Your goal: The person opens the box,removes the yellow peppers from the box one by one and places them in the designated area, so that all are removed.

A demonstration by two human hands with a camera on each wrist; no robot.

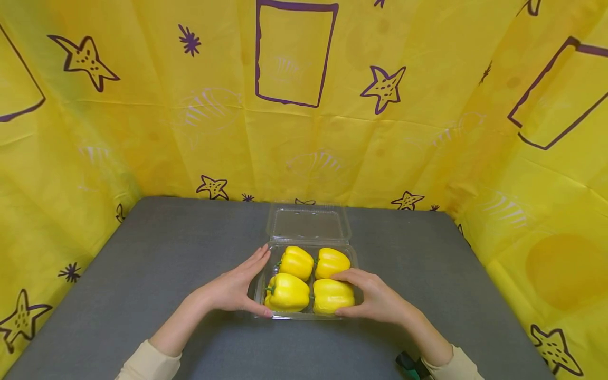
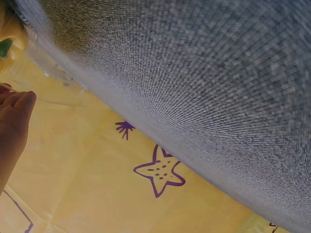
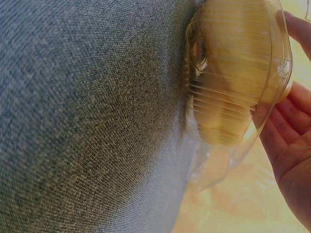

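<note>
Several yellow bell peppers fill a clear plastic clamshell container [image 1: 311, 316] on the table, in two rows. My left hand [image 1: 233, 287] spans the container's left side, thumb by the front corner and straight fingers along the rim. Nearest to it lies the front-left bell pepper [image 1: 287, 293], its green stem pointing left. My right hand [image 1: 377, 298] holds the front-right bell pepper [image 1: 332, 296] between thumb and fingers. Behind this are the back-right bell pepper [image 1: 332, 262] and the back-left bell pepper [image 1: 296, 262]. In the right wrist view, fingers show beyond the container's ribbed wall [image 3: 228, 92].
The container's hinged lid [image 1: 309, 224] lies opened backward near the table's far edge. Grey cloth covers the table [image 1: 190, 248]. A yellow curtain [image 1: 304, 142] with dark starfish drawings surrounds the back and sides. A dark and green object [image 1: 408, 365] shows by the right sleeve.
</note>
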